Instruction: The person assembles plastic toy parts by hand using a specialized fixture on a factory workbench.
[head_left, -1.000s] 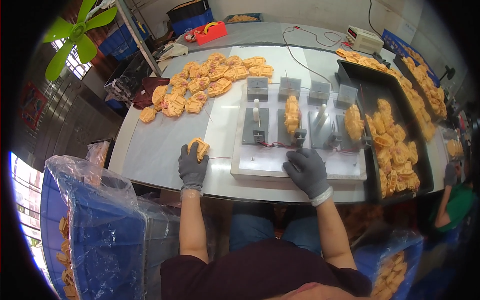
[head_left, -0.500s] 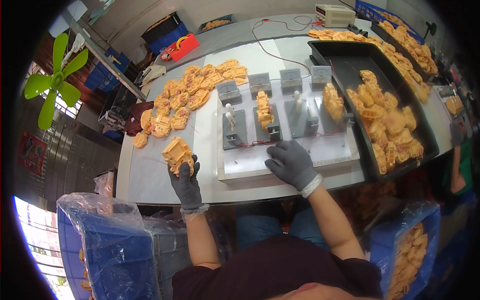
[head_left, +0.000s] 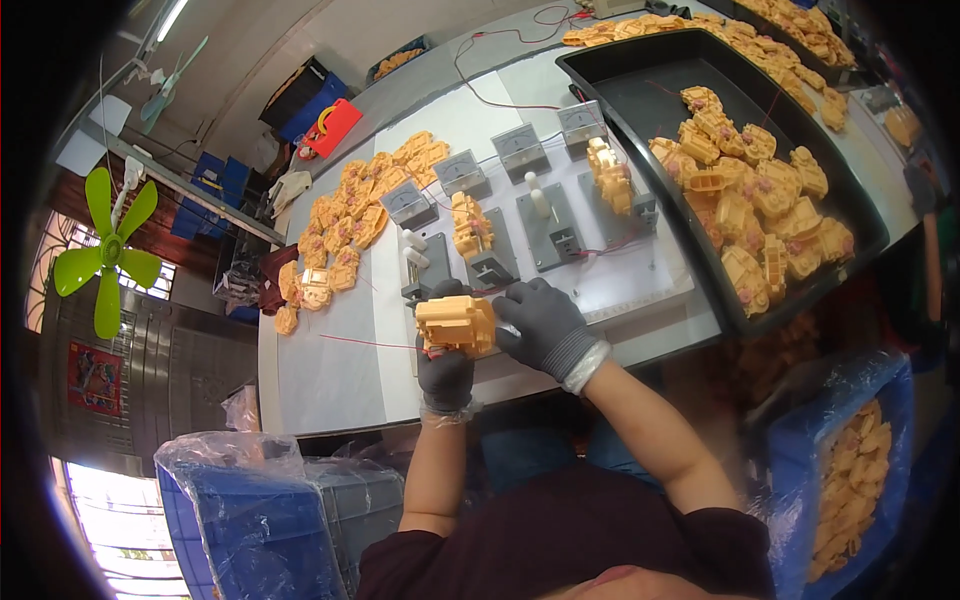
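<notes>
Table [head_left: 335, 395]: tray [head_left: 640, 95] w/ pcs [head_left: 775, 190]; orange pc [head_left: 455, 322] in L hand [head_left: 445, 378].

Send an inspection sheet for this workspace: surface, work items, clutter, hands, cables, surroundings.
Surface: worktable with grey and white covering.
Work items: held orange part; four-station fixture, orange parts in its second and fourth stations from the left; black tray with piled orange parts.
Clutter: loose cluster of orange parts at left; red holder behind it.
Hands: left hand, gloved, grips the held part; right hand, gloved, at its right end, contact unclear.
Cables: red wire trails left from the held part; lead loops at the back.
Surroundings: green fan; plastic-lined blue bins either side.
</notes>
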